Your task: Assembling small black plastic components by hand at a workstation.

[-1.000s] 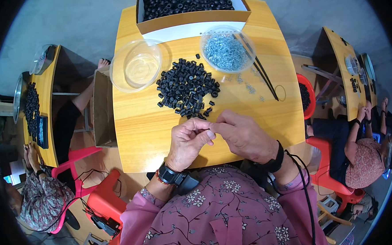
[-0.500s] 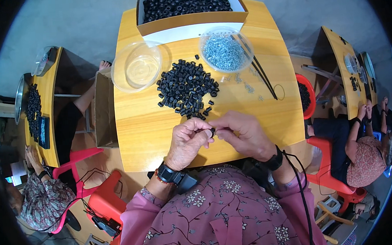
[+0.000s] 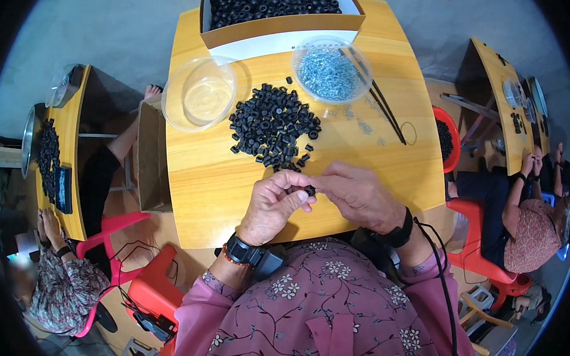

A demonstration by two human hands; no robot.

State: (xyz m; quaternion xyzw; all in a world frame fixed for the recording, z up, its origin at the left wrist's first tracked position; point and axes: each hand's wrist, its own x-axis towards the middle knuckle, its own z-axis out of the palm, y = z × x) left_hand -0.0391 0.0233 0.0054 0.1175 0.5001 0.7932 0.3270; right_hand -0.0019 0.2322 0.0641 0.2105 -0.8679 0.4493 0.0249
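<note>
My left hand (image 3: 275, 204) and my right hand (image 3: 357, 195) meet over the near edge of a yellow wooden table (image 3: 201, 176). Between their fingertips sits one small black ring-shaped part (image 3: 309, 190), pinched from both sides. Just beyond the hands lies a loose pile of the same black parts (image 3: 272, 124). A clear bowl of small silvery pieces (image 3: 331, 75) stands behind the pile to the right, and another clear bowl (image 3: 200, 98) with nothing visible in it stands to the left.
A cardboard box (image 3: 277, 24) full of black parts sits at the table's far edge. Thin dark sticks (image 3: 381, 102) and a ring lie at the right. Other people sit at side tables left (image 3: 61, 280) and right (image 3: 532, 216). Red chairs stand nearby.
Both hands have stayed together at the table's near edge; the fingers have shifted slightly around the small black part.
</note>
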